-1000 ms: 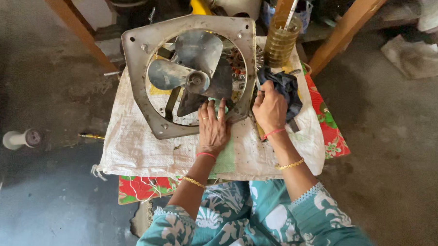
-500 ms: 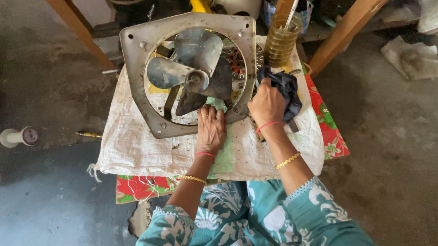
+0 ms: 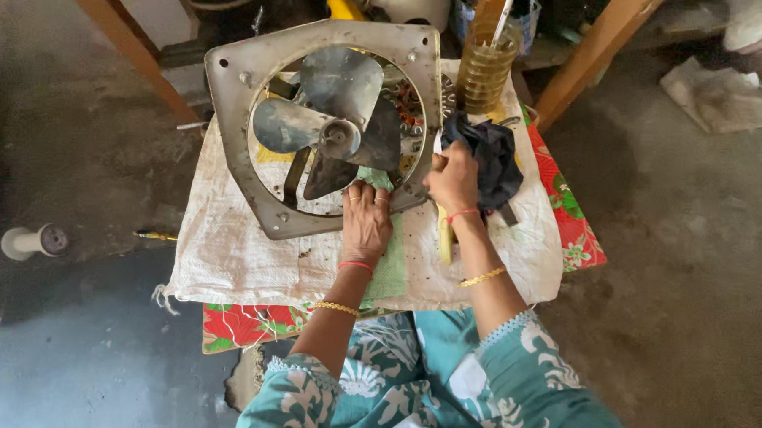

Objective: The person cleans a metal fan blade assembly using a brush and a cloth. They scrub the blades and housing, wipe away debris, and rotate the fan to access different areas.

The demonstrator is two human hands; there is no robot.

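Left hand (image 3: pixel 365 224) presses fan frame (image 3: pixel 233 107); right hand (image 3: pixel 455 179) holds dark cloth (image 3: pixel 494 155).

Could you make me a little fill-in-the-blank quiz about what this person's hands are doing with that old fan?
1. The left hand presses on the fan frame's ____ edge.
2. The right hand grips a dark ____ cloth.
3. The fan has ____ metal blades.
4. The fan lies on a ____ woven sack.

Missing words: lower; blue; three; white
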